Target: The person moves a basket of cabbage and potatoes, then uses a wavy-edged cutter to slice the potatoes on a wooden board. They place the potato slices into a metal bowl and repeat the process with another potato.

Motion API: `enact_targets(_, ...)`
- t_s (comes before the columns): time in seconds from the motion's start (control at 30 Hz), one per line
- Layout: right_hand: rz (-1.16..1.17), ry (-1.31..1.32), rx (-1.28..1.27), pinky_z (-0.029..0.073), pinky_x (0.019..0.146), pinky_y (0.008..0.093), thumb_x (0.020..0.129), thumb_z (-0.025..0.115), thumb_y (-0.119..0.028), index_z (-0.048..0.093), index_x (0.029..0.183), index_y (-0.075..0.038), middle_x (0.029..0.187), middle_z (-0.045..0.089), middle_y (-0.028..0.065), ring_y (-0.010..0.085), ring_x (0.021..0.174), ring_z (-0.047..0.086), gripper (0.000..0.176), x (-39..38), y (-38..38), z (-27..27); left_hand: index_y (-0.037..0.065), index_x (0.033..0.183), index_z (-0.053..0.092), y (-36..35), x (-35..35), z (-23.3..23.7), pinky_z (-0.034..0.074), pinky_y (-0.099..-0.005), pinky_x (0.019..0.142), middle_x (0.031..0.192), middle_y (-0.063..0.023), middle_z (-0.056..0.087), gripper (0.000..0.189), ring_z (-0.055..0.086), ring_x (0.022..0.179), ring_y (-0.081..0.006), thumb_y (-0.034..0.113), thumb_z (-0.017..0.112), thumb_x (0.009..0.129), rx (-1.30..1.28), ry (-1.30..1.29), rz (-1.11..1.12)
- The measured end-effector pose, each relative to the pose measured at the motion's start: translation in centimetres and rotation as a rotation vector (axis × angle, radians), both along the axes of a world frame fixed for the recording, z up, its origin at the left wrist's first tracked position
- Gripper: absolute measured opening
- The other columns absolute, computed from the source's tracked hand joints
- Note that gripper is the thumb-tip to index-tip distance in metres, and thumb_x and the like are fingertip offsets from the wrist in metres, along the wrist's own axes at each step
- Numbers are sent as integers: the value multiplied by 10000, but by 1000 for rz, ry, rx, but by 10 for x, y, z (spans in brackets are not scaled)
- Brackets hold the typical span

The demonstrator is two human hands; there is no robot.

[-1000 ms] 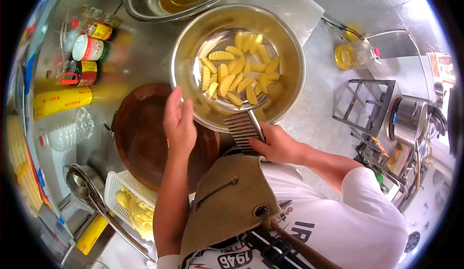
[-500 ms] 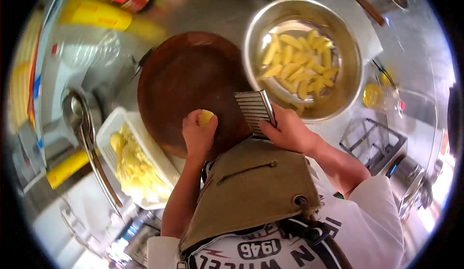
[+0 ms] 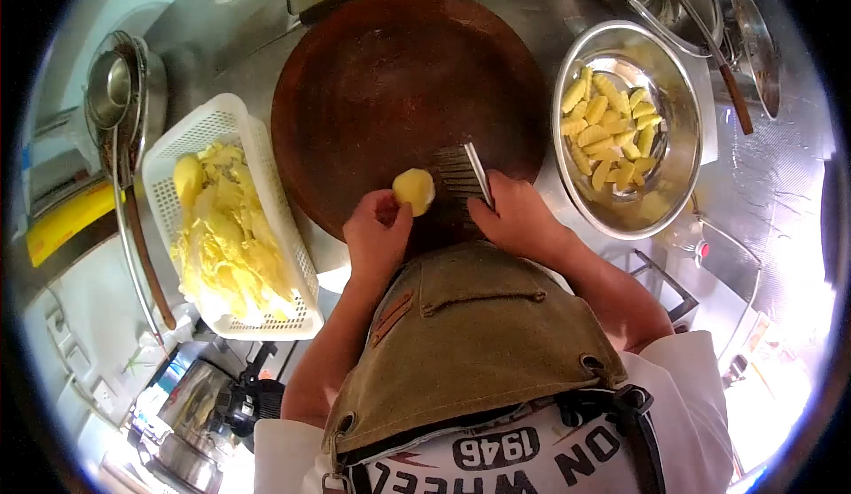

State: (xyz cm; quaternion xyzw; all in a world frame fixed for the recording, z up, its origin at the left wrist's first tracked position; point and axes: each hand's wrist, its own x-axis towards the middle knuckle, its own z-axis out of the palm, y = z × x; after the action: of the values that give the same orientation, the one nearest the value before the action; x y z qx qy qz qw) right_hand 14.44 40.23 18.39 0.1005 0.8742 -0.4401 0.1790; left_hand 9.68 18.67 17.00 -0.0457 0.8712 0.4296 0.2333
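My left hand (image 3: 379, 231) pinches a peeled yellow potato piece (image 3: 414, 191) between thumb and fingers, over the near part of a round brown chopping board (image 3: 408, 77). Just right of the potato, my right hand (image 3: 521, 217) is wrapped around the metal edge of a crinkle cutter (image 3: 459, 175). Its ridged blade points left, towards the potato, with a small gap between them. A steel bowl (image 3: 684, 121) right of the board holds several ridged potato wedges (image 3: 612, 130).
Left of the board, a white plastic basket (image 3: 270, 197) holds yellow peelings and a whole potato (image 3: 188, 177). A knife with a black handle (image 3: 326, 8) lies behind the board. Ladles and a strainer (image 3: 113, 90) rest at far left. More steel pans (image 3: 753, 50) stand at back right.
My view has shifted, so board and bowl appear elsewhere in the picture. My left hand now holds the potato piece up closer to the cutter, showing more of it.
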Motion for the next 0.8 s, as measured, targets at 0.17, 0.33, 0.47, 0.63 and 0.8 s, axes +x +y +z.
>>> enact_targets(0.17,-27,-13,155,501,575,545,850,571,-225,503,855,12,665,604,263,462,619,608,247,-12,-9,9,-10,980,644,3,-6,4,534,-337,716,967,-139,635,259,648,811,-251,138,716,780,-55,-198,-231)
enact_targets(0.33,20,-47,316,459,552,526,861,597,-187,478,812,-1,664,583,243,450,616,581,226,-12,-25,11,17,967,655,0,-16,-16,531,-358,804,1073,-110,585,237,563,1026,-282,95,658,743,-18,687,-752)
enact_targets(0.47,81,6,396,483,508,501,847,609,-192,483,819,-20,674,600,201,410,580,594,215,-17,-35,17,35,988,657,3,-22,-28,537,-371,828,1130,-106,563,240,541,1076,-287,111,606,766,3,740,-917)
enact_targets(0.63,233,30,397,520,491,459,831,509,-106,524,826,-14,690,632,187,344,549,631,94,-13,-47,38,39,989,667,0,-20,-24,537,-392,838,1124,-110,570,230,541,1103,-303,124,606,785,33,562,-891)
enact_targets(0.8,244,21,414,507,449,426,815,535,-123,515,826,-1,662,594,147,306,533,617,124,-16,-49,41,43,995,681,-4,-19,-36,536,-406,826,1112,-117,583,234,546,1116,-340,120,607,786,53,534,-927)
